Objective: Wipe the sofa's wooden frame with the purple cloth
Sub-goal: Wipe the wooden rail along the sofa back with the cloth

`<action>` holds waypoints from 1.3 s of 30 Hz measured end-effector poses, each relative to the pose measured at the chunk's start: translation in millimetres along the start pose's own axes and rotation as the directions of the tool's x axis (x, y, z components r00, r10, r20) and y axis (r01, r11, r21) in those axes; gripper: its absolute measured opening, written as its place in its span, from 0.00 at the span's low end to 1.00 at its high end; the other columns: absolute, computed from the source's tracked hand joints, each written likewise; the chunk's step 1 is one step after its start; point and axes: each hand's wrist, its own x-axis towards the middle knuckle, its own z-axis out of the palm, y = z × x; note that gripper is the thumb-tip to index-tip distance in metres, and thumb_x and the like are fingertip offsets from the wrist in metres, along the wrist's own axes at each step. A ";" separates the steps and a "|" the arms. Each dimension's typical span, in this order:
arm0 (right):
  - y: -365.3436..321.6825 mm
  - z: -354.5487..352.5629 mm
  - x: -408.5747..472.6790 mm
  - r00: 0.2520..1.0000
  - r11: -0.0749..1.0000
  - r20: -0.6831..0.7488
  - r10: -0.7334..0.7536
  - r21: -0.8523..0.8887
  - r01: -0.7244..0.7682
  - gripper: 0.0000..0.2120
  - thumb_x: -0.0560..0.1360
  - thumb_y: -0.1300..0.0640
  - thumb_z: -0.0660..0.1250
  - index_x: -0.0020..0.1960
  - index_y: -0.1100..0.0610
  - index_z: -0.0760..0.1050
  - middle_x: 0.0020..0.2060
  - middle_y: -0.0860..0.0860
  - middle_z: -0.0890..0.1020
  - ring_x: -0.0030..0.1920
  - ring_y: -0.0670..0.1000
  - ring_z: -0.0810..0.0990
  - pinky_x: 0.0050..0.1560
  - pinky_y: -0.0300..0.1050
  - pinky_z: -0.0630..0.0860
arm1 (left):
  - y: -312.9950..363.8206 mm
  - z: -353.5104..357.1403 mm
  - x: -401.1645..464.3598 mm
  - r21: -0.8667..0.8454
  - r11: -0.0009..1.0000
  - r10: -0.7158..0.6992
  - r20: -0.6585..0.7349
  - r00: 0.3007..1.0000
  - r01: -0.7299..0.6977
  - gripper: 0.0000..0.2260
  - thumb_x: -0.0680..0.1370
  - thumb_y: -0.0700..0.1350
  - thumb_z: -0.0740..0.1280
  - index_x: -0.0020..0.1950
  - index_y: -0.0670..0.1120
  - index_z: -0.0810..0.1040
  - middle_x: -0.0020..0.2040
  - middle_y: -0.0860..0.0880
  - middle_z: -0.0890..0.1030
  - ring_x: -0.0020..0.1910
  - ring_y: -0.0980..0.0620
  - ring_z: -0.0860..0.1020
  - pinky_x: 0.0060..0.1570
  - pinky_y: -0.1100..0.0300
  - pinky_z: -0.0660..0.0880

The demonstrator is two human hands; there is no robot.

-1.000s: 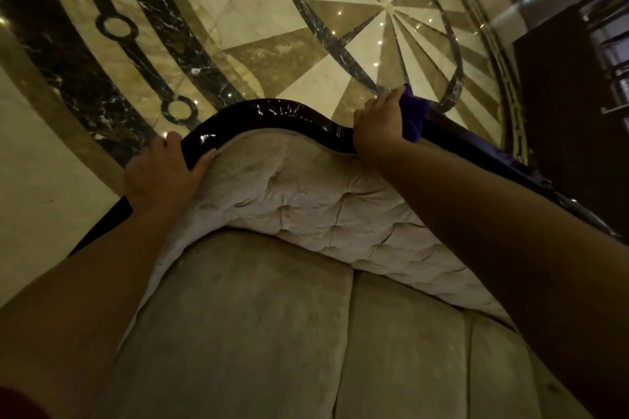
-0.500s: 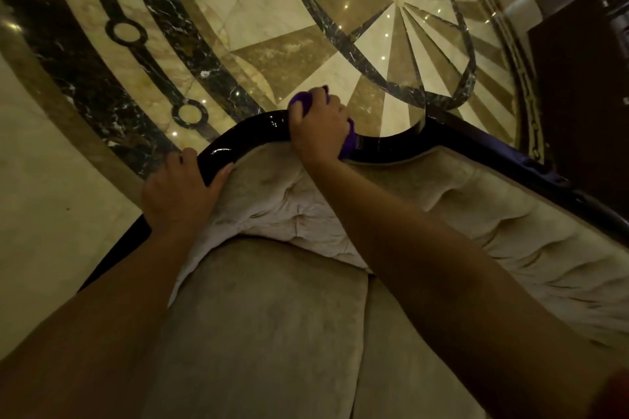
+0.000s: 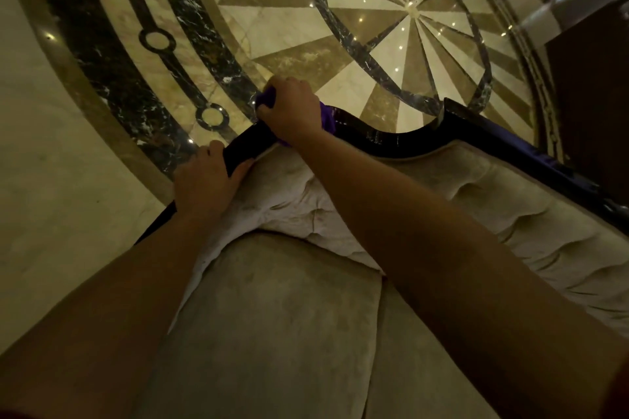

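The sofa's dark glossy wooden frame [image 3: 401, 141] curves along the top of the tufted beige backrest [image 3: 476, 201]. My right hand [image 3: 292, 109] presses the purple cloth [image 3: 327, 116] onto the frame's top rail, and the cloth shows at both sides of my fingers. Just to its left, my left hand [image 3: 204, 182] grips the same rail, thumb on the upholstery side. The two hands are a short gap apart.
Beige seat cushions [image 3: 272, 333] fill the foreground below my arms. Behind the sofa lies a polished marble floor [image 3: 306, 27] with a starburst inlay and dark ring bands. A dark wooden panel [image 3: 592, 95] stands at the right edge.
My right hand has slid the purple cloth leftward along the top rail, from the frame's right hump to close beside my left hand. My left hand kept its grip.
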 end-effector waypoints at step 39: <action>121.9 -128.5 -572.9 0.707 -0.455 0.430 0.562 0.874 -0.170 0.13 0.74 0.45 0.71 0.48 0.52 0.88 0.46 0.52 0.89 0.45 0.49 0.87 0.48 0.48 0.80 | 208.2 -135.8 -375.2 -0.725 0.683 0.572 0.607 0.551 0.089 0.23 0.76 0.60 0.70 0.69 0.54 0.78 0.58 0.60 0.85 0.57 0.60 0.84 0.51 0.65 0.81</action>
